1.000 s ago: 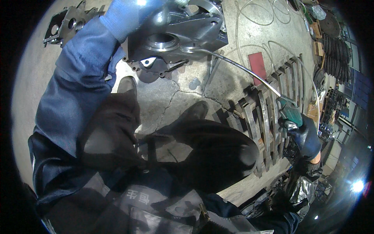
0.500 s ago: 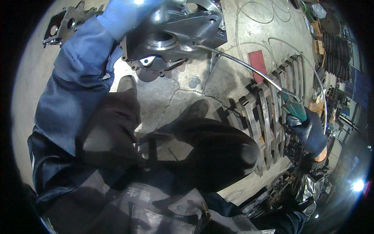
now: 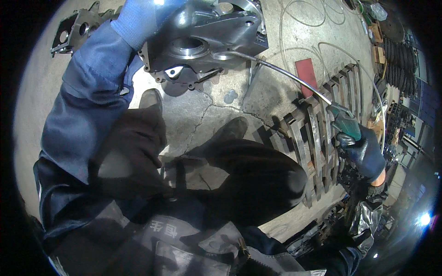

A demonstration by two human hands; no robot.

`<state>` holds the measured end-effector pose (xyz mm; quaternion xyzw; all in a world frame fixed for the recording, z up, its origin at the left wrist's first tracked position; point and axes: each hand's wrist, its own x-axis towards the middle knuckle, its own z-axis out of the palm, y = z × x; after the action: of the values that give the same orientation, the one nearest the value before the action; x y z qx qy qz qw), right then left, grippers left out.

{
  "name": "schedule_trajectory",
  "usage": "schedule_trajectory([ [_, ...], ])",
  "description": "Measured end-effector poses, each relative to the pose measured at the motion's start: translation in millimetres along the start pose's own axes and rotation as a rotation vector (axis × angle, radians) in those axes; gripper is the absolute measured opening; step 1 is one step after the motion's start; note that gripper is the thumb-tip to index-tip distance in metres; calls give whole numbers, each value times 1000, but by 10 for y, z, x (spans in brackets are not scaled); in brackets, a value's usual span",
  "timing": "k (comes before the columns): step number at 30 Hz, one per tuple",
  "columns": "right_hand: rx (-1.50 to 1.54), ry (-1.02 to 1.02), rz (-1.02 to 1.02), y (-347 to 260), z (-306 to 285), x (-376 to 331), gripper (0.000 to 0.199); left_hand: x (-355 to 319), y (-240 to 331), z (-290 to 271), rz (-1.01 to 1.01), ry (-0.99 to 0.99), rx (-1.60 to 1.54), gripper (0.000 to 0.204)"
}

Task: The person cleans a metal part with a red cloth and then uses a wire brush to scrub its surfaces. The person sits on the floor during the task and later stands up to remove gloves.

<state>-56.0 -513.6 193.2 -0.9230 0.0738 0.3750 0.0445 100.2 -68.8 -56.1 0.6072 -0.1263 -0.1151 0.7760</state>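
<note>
My right hand (image 3: pixel 367 155), in a dark blue glove, is closed around the green grip of an air blow gun (image 3: pixel 346 123). Its long, bent metal tube reaches up and left to a dark machined metal housing (image 3: pixel 230 30), with the tip at a round bore beside a larger ring-shaped opening. At the top, my left hand (image 3: pixel 145 20) in a light blue glove lies against the housing's left side; its fingers are lost in glare and past the upper edge. A flat, lobed metal plate (image 3: pixel 184 78) shows under the housing's near side.
A slatted metal rack (image 3: pixel 317 142) stands right of my knees. Behind it lies a red sheet (image 3: pixel 304 77). A thin clear hose (image 3: pixel 375 87) loops over the cracked concrete floor (image 3: pixel 216 99). Another casting (image 3: pixel 76 30) sits far left; coiled dark parts (image 3: pixel 399 64) line the right.
The blow gun and my right hand have shifted very slightly, with the tube tip a touch left at the bore. My left hand has moved slightly left on the housing.
</note>
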Motion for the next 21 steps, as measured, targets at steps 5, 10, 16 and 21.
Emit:
schedule_trajectory([
  [5,133,-27,37,420,269,-179,47,35,-51,-8,-92,136,19,20],
  [10,499,-58,247,1051,1064,-95,42,257,-8,169,88,-461,-21,29],
  [16,344,201,512,1613,2906,1089,63,-139,8,496,224,-144,769,33],
  [21,148,664,466,1466,3455,2018,48,-432,-78,784,86,-266,933,32],
])
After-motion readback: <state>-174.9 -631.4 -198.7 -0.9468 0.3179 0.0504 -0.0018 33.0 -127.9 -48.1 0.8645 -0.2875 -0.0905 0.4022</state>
